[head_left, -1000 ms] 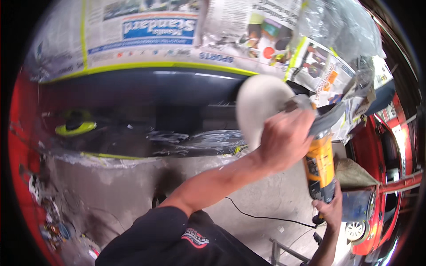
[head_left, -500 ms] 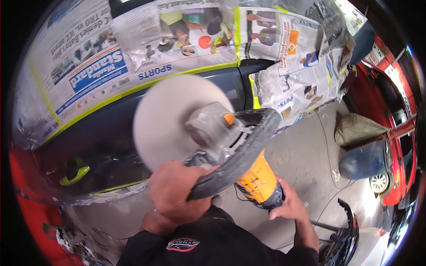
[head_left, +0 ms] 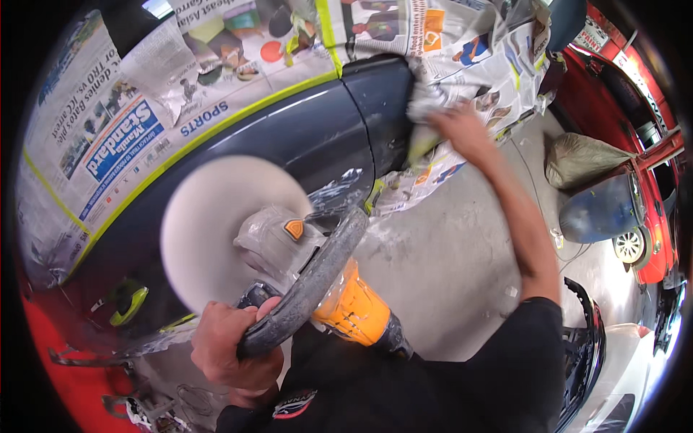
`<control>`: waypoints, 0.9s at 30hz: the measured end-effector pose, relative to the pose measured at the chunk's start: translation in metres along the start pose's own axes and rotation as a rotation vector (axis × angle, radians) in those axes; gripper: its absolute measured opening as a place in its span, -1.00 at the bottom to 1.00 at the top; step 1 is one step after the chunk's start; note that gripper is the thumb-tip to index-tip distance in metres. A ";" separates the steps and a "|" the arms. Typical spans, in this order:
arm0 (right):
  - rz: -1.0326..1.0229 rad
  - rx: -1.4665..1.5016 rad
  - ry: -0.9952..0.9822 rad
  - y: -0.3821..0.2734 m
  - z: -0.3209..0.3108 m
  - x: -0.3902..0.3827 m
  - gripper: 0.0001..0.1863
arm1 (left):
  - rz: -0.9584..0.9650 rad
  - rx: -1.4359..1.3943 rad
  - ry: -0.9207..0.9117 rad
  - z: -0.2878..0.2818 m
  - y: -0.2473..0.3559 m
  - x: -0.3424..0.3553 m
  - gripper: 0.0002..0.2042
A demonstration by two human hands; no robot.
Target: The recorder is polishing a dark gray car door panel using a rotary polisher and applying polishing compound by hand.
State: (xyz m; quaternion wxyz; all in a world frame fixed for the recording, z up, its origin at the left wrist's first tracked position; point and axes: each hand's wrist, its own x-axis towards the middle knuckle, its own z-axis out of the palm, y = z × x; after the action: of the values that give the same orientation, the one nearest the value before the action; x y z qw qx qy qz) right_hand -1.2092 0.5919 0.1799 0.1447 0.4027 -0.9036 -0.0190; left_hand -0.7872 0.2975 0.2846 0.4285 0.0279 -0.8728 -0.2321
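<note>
My left hand (head_left: 231,346) is wrapped round the curved black handle of an orange-and-grey power polisher (head_left: 354,310). Its round white pad (head_left: 206,216) lies over the dark car panel (head_left: 296,141) and looks smooth, as if spinning. My right arm stretches forward and right. With closed fingers, my right hand (head_left: 465,130) grips the edge of the masking newspaper (head_left: 437,97), blurred there together with its yellow-green tape. Dark bodywork shows beside the pulled-back paper. Whitish smears (head_left: 339,187) mark the panel right of the pad.
Taped newspaper (head_left: 209,86) covers the car above the panel. At right are a blue drum (head_left: 603,209), a full sack (head_left: 585,160) and a red car (head_left: 653,238). A cable crosses the grey floor (head_left: 440,267). A black bumper-like part (head_left: 588,346) lies lower right.
My right hand has left the polisher's rear body, reached forward and pulled back the newspaper's edge. The polisher, in my left hand, has shifted left and toward me in view, uncovering whitish smears.
</note>
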 end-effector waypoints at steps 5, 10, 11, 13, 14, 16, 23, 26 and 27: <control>0.338 -0.596 -0.077 0.202 0.021 -0.224 -0.75 | -0.033 0.020 0.013 0.009 -0.002 -0.001 -0.83; 0.643 -0.657 -0.598 0.206 0.064 -0.410 -0.71 | -0.014 -0.060 -0.032 0.021 -0.005 -0.013 -0.75; 0.690 -0.611 -0.610 0.187 0.083 -0.445 -0.72 | -0.006 -0.062 -0.038 0.019 -0.003 -0.013 -0.75; 0.767 -0.479 -0.829 0.153 0.110 -0.506 -0.73 | -0.033 -0.067 -0.077 0.018 -0.003 -0.014 -0.75; 0.742 -0.415 -0.850 0.119 0.131 -0.501 -0.75 | -0.022 -0.035 -0.083 0.014 0.004 -0.015 -0.75; 0.678 -0.470 -0.701 0.085 0.144 -0.568 -0.75 | -0.039 -0.062 -0.086 0.017 0.004 -0.015 -0.75; 0.777 0.023 -1.265 -0.062 0.153 -0.555 -0.41 | -0.007 -0.144 -0.109 0.032 0.005 -0.008 -0.78; 0.629 0.604 -0.626 -0.151 0.103 -0.438 -0.24 | 0.033 -0.150 -0.119 0.033 0.006 -0.011 -0.77; 0.694 1.154 -0.543 -0.179 0.064 -0.389 -0.23 | 0.023 -0.140 -0.105 0.038 0.009 -0.010 -0.77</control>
State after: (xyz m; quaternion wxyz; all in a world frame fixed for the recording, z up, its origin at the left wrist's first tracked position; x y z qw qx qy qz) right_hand -0.8512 0.7512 -0.0037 -0.3226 0.0861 -0.8496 0.4083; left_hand -0.8083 0.3223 0.2608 0.3856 -0.0246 -0.8759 -0.2889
